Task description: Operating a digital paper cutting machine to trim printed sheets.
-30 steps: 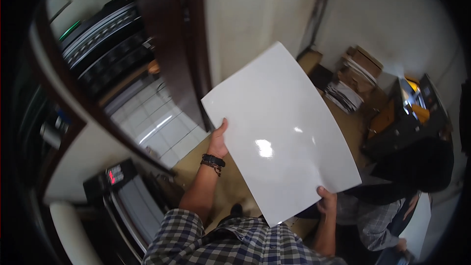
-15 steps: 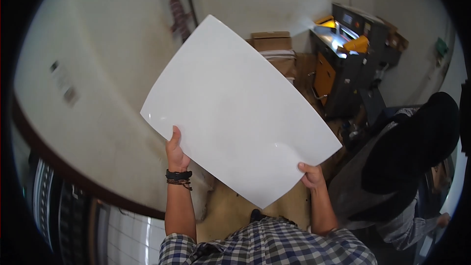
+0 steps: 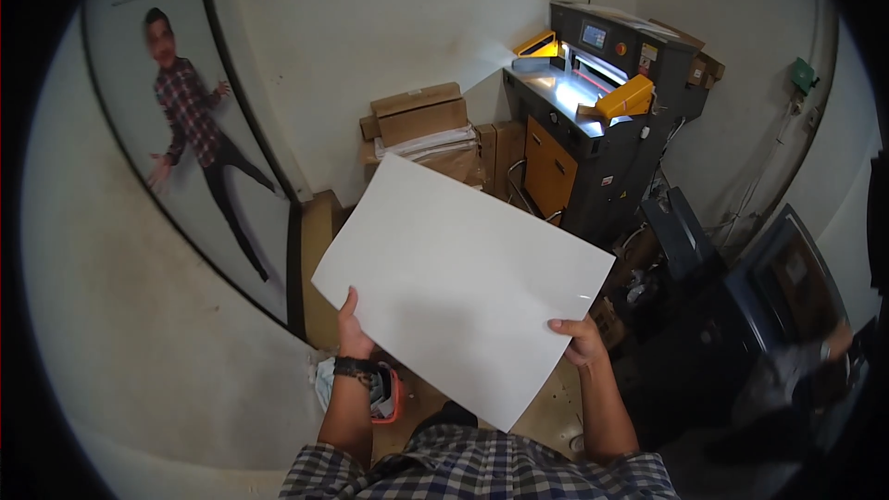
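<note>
A large white sheet (image 3: pixel 463 278) of paper or thin board spans the middle of the head view, tilted with one corner toward me. I cannot tell whether it is one sheet or a stack. My left hand (image 3: pixel 354 331) grips its left edge, thumb on top and fingers hidden beneath. At the right edge, my right hand (image 3: pixel 579 341) pinches it the same way. A dark band and a beaded bracelet circle my left wrist.
Ahead on the right stands a dark cutting machine (image 3: pixel 607 74) with yellow side guards and a lit bed. Cardboard boxes (image 3: pixel 421 116) are piled against the wall. An orange-rimmed bin (image 3: pixel 396 398) sits by my left forearm. Another person's blurred arm (image 3: pixel 787 380) shows at the right, beside dark equipment (image 3: pixel 722 315).
The view has swung toward the cutting machine, which now stands nearer. The white sheet appears lower and smaller, still held by both hands. The other person has mostly left view.
</note>
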The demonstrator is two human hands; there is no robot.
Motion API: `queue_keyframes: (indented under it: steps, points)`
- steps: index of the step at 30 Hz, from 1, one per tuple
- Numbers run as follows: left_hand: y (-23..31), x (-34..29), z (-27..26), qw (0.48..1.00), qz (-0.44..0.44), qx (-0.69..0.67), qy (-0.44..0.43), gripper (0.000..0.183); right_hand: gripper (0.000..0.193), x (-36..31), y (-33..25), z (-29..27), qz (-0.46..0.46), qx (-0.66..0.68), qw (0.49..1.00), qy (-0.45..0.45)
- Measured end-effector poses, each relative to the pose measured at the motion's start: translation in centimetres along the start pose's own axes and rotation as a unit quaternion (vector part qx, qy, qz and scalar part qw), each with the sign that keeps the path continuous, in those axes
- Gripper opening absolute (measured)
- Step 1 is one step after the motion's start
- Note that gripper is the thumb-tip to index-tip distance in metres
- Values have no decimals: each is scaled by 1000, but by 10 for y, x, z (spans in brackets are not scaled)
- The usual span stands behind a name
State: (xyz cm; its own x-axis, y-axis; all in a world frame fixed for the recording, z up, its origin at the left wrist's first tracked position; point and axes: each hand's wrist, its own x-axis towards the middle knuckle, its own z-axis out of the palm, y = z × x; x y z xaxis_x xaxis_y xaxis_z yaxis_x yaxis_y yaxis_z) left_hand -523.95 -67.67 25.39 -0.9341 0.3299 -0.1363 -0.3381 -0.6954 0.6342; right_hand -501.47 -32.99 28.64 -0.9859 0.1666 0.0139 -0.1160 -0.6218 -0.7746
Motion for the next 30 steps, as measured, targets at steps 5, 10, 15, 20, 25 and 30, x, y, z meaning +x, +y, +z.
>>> queue_keyframes:
  steps: [5, 10, 15, 20, 25, 30]
  points:
    - [-38, 209, 62, 997, -67, 43, 1, 49, 60, 140, -39, -42, -78, 17, 990, 117]
    - [-85, 390, 148, 985, -130, 73, -87, 48, 60, 234, -91, -104, -121, 18, 970, 210]
    - [-126, 539, 271, 966, -185, 92, -157, 46, 56, 335, -139, -190, -185, 57, 946, 259]
    - [-187, 694, 329, 959, -194, 114, -171, 46, 59, 480, -185, -276, -189, 82, 948, 242]
    - [-226, 836, 373, 952, -196, 170, -160, 37, 52, 639, -230, -337, -171, 130, 952, 219]
    - [-255, 969, 427, 953, -190, 223, -81, 34, 39, 764, -271, -353, -188, 134, 943, 239]
